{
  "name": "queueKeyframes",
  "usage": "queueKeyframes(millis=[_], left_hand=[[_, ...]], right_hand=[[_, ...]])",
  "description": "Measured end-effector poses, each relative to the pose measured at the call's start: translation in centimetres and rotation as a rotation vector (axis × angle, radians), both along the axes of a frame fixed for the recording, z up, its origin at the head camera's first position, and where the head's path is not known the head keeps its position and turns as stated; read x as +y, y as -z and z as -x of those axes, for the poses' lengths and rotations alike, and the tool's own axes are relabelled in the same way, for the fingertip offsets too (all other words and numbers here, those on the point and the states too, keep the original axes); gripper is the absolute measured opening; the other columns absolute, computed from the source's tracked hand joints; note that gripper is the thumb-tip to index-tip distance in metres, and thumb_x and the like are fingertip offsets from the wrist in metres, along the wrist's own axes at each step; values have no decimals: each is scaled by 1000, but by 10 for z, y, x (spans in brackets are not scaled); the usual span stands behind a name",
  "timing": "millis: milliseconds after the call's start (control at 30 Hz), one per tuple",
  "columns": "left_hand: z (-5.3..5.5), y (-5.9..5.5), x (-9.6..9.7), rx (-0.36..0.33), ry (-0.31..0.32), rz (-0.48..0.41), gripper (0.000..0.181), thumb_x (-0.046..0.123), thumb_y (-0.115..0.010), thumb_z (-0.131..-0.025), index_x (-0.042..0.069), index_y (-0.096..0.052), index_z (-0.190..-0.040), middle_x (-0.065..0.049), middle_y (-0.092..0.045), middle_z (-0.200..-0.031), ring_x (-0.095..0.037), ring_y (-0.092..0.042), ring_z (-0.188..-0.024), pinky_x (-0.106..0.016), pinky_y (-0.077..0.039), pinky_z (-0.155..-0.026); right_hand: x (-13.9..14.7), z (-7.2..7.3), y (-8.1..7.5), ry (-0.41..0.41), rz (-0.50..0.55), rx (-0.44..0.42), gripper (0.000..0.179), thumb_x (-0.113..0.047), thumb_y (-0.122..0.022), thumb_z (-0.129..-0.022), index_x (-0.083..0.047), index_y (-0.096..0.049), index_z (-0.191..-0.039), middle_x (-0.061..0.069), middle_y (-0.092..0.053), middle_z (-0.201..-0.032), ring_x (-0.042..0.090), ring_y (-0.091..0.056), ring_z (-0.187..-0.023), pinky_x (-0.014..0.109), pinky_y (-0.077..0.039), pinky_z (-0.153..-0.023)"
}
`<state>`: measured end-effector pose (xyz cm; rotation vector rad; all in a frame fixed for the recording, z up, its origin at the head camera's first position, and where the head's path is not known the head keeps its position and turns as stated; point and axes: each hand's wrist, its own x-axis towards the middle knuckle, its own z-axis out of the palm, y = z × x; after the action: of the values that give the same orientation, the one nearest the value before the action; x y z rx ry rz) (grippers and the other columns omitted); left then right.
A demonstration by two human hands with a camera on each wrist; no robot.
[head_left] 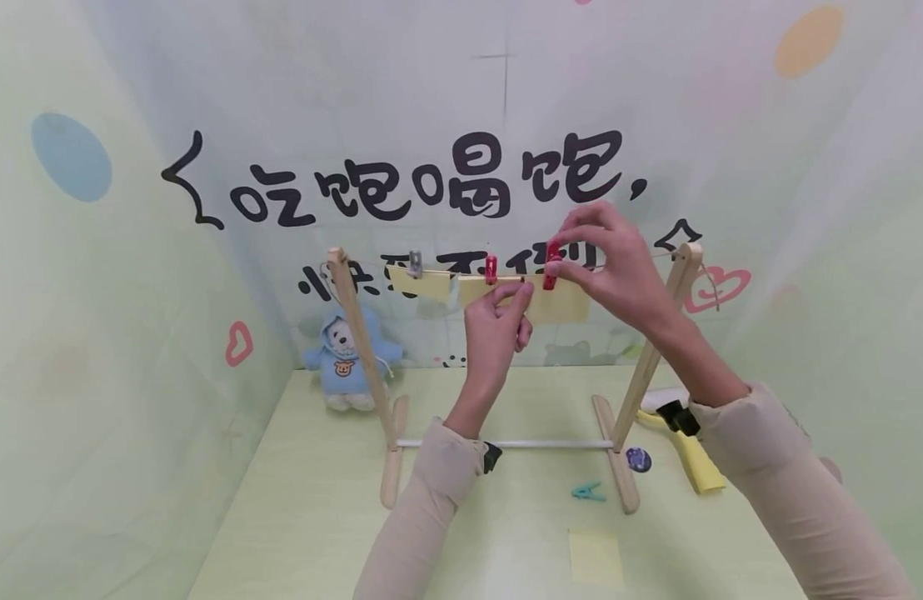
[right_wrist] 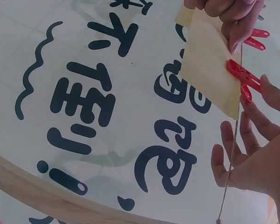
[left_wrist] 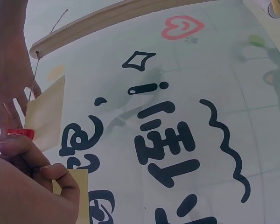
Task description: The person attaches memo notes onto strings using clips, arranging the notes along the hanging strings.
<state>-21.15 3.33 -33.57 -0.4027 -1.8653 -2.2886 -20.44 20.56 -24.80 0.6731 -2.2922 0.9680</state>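
Note:
My right hand (head_left: 619,262) pinches a red clothespin (head_left: 549,280) between thumb and fingers. In the right wrist view its jaws sit over the top edge of a yellow paper sheet (right_wrist: 207,58), at the string (right_wrist: 232,154). My left hand (head_left: 493,329) pinches the same sheet by its upper left corner, close to the string. Just left of it, a second red clothespin (head_left: 491,267) holds another yellow sheet (head_left: 472,290) on the line. Farther left hangs a third sheet (head_left: 424,284) under a grey clothespin (head_left: 415,263).
The string runs between two wooden posts (head_left: 364,350) joined by a white rod (head_left: 551,444). A teal clothespin (head_left: 588,492), a yellow square paper (head_left: 595,557) and a round dark badge (head_left: 638,459) lie on the table. A plush toy (head_left: 346,358) sits behind the left post; a yellow object (head_left: 697,462) lies at right.

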Motion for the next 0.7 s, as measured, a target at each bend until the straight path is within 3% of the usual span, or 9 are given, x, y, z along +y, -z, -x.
queueKeyframes(millis=[233, 400, 500, 700], left_hand=[[-3, 5, 0, -32, 7, 29, 31, 25, -72, -109, -3, -77, -121, 4, -55, -53, -8, -47, -47, -19, -32, -47], [-3, 12, 0, -25, 21, 23, 32, 24, -72, -109, -5, -76, -122, 5, -55, -53, -7, -47, -47, -19, -32, -47], [-4, 18, -2, -26, 36, 38, 34, 26, -72, -109, -4, -76, -124, 5, -55, -53, -7, -48, -48, -19, -34, -48], [-3, 32, -6, -34, 63, 82, 34, 26, -72, -109, -3, -75, -126, 5, -58, -55, -7, -50, -51, -19, -41, -53]], right_hand=[[4, -5, 1, -6, -12, 21, 38, -1, -88, -91, 7, -76, -126, 22, -64, -135, 39, -56, -135, 56, -42, -115], [13, -21, 5, 6, 15, 104, 38, 2, -87, -91, 6, -76, -127, 24, -65, -138, 37, -56, -138, 31, -41, -116], [20, -36, 11, 17, 48, 132, 33, 7, -85, -91, 6, -77, -123, 23, -67, -136, 29, -57, -137, 18, -39, -114], [34, -64, 29, 17, 61, 117, 34, 15, -81, -88, 2, -79, -120, 18, -70, -132, 1, -52, -134, 19, -37, -115]])
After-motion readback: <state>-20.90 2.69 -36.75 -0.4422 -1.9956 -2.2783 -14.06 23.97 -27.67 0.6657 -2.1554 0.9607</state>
